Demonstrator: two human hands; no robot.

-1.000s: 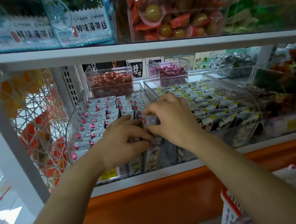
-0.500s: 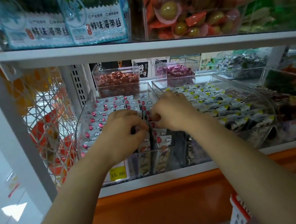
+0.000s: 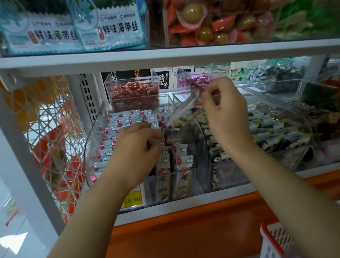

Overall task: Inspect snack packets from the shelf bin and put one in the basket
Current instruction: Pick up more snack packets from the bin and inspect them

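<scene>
Snack packet (image 3: 184,117) aloft in right hand (image 3: 225,113)

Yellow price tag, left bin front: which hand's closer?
Left. The left hand is in the bin just above the yellow price tag; the right hand is higher and further right, pinching a snack packet.

Left hand (image 3: 134,151) low, fingers curled; right hand (image 3: 223,111) higher, fingers pinched.

A single wide-angle view came from the person's head — facing forward and slightly down, close to the shelf (image 3: 178,54), the basket (image 3: 273,241) cut off at lower right.
</scene>
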